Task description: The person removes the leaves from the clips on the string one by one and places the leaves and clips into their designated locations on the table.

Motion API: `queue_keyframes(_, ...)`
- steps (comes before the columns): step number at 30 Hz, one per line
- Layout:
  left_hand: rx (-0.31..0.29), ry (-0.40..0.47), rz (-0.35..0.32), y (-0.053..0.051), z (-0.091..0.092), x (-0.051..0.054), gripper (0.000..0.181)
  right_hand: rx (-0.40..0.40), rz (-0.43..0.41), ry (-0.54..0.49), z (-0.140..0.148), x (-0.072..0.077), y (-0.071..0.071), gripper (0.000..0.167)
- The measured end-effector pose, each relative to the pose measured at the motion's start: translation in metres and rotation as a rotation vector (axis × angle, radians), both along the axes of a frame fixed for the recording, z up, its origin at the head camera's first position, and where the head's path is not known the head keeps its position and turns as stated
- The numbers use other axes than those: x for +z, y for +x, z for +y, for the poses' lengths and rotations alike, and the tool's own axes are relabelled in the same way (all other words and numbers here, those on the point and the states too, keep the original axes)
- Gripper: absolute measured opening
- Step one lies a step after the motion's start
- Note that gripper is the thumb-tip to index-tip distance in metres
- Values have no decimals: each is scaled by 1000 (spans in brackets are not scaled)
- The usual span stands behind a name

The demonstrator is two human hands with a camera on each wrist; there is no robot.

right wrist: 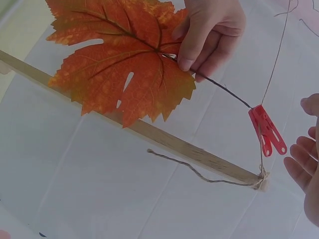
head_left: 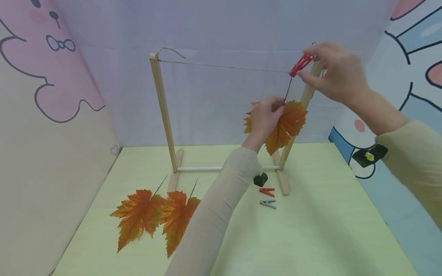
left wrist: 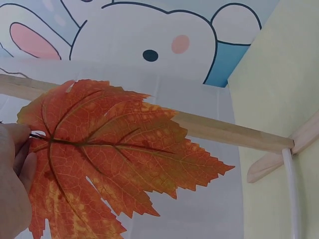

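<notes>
My left hand pinches the dark stem of an orange maple leaf at the leaf's base. Up at the string, a red clothespin is clipped on near the right post and grips the stem's upper end. Around the clothespin's handle end is my right hand; the right wrist view shows its thumb and fingers spread and slightly apart from the clothespin. In the left wrist view the leaf spreads out from the fingertips, hiding part of the post.
The string runs between two wooden posts on feet, joined low by a white rod. Two more leaves lie on the table at left, one partly behind my left sleeve. A red clothespin and a grey clothespin lie near the right foot.
</notes>
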State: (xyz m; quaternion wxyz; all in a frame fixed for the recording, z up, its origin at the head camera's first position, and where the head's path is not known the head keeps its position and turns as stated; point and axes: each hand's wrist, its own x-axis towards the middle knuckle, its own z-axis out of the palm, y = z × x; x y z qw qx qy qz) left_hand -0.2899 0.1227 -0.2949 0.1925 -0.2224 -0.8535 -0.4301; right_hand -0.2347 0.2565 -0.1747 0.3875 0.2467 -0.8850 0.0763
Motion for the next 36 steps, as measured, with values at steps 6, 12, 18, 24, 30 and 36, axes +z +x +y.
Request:
queue_keyframes(6, -24, 34, -12, 2, 2, 0, 21, -91, -83, -11, 9, 7, -4, 43)
queue_keyframes(12, -21, 51, -18, 1, 0, -2, 21, -163, -192, -13, 18, 8, -11, 45)
queue_keyframes(18, -31, 43, -9, 0, -2, -2, 21, -175, -268, -15, 22, 7, -17, 45)
queue_keyframes(24, -26, 10, 17, -2, -5, -1, 21, -192, -317, -17, 21, 8, -20, 46)
queue_keyframes(30, -29, 11, 37, -2, -7, -2, 19, -188, -316, 7, 19, 8, -22, 44)
queue_keyframes(36, -26, -29, 18, -3, -7, -1, 20, -201, -306, 30, 16, 6, -24, 43)
